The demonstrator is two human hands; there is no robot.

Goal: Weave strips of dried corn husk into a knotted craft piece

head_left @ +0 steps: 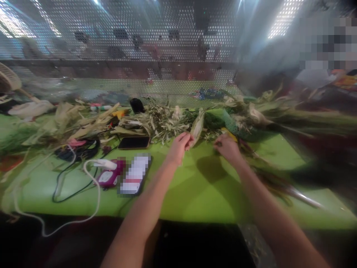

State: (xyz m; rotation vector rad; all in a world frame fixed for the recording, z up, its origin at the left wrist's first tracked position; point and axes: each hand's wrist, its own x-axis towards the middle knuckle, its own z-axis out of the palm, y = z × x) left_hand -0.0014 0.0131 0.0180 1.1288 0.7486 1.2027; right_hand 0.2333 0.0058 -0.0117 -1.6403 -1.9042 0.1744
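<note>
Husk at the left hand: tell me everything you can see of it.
The husk is pale yellow-green, dry-looking, long and tapered. It leans tip-up against the leaf pile on the green table. The left hand grips its lower end; the picture is blurred, so finer detail is lost.

Bare green tabletop runs open from six o'clock up between the left hand and right hand, but the husk pile walls off twelve, and cables and a phone crowd nine.
</note>
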